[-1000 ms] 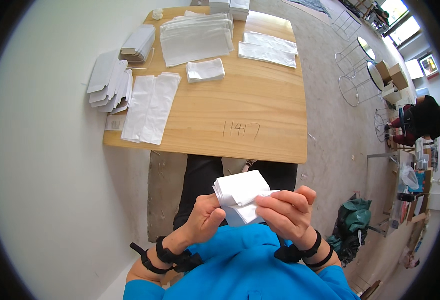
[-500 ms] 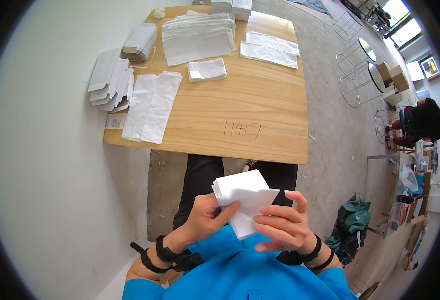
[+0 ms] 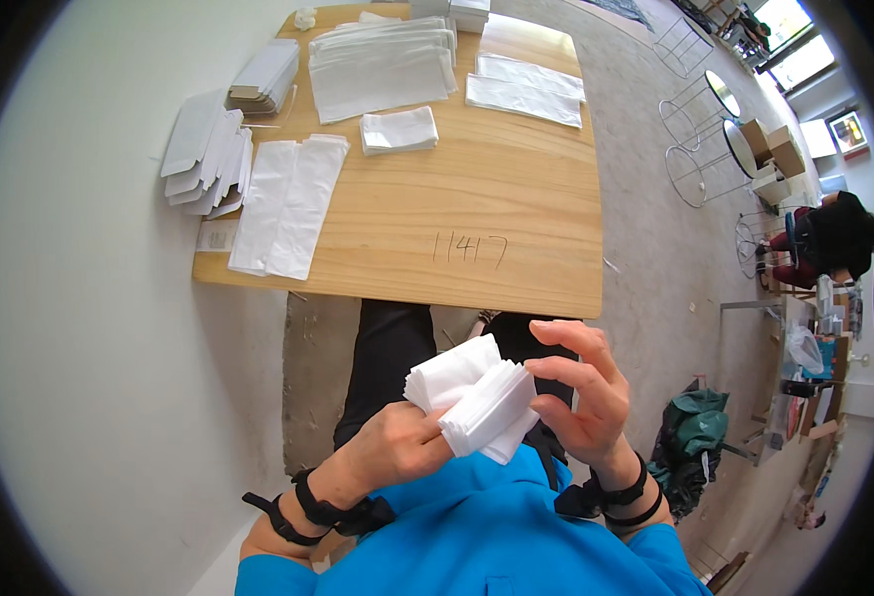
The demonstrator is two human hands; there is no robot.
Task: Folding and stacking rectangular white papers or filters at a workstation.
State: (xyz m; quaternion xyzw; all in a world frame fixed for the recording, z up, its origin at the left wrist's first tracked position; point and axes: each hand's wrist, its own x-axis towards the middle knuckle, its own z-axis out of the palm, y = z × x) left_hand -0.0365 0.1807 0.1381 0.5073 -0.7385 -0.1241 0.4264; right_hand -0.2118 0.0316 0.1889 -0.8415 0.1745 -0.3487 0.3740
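The stack of folded white cloths [image 3: 472,397] is held in front of the person's chest, below the near edge of the wooden table [image 3: 516,258] and above the blue top [image 3: 477,536]. The left hand [image 3: 397,447] grips the stack from below, with its fingers closed around the lower end. The right hand [image 3: 581,397] touches the right side of the stack with its thumb and forefinger, while the other fingers are spread and lifted — it is a light pinch, not a full grasp. Compared with half a second ago, the stack is now turned more on its side, so that the layered edges face the right hand, and the right hand is more open than before. On the table lie a small folded white cloth [image 3: 398,130], two long white bags [image 3: 288,204] side by side near the left edge, a fanned pile of flat grey-white cartons [image 3: 204,154] and larger piles of clear bags [image 3: 382,65] at the far end. No open container with contents can be seen — the bags and cartons look flat. Wire stools [image 3: 700,139] stand on the floor at the right.
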